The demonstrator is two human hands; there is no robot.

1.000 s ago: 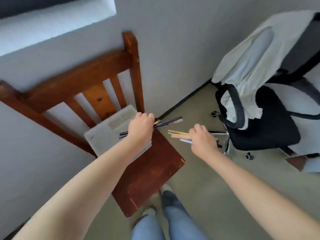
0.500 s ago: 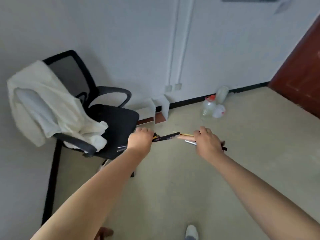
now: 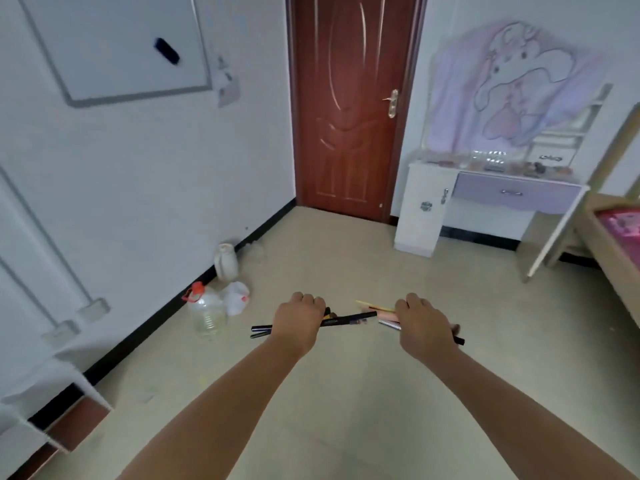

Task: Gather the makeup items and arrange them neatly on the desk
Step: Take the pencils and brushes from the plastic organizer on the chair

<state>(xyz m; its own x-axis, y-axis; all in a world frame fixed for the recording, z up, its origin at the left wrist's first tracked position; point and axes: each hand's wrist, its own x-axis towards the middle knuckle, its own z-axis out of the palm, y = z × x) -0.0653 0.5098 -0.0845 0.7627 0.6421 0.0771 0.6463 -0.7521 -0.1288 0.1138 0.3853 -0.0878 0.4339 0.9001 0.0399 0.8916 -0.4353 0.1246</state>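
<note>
My left hand (image 3: 298,320) grips a bundle of thin black makeup pencils (image 3: 349,320), whose ends stick out on both sides of the fist. My right hand (image 3: 424,327) grips a second bundle of makeup sticks (image 3: 382,315), pink, yellow, silver and black. Both hands are held out over the floor at about the same height, close together. The white and lilac dressing desk (image 3: 516,194) stands at the far right wall, with several small blurred items on its top.
A brown door (image 3: 349,109) is straight ahead, shut. Plastic bottles and a jug (image 3: 207,310) sit by the left wall's skirting. A bed frame (image 3: 616,244) is at the right edge. A whiteboard (image 3: 114,46) hangs on the left wall.
The view has swung right, from the wooden chair past the office chair to the door and dressing desk. Both hands keep the same grip on their bundles.
</note>
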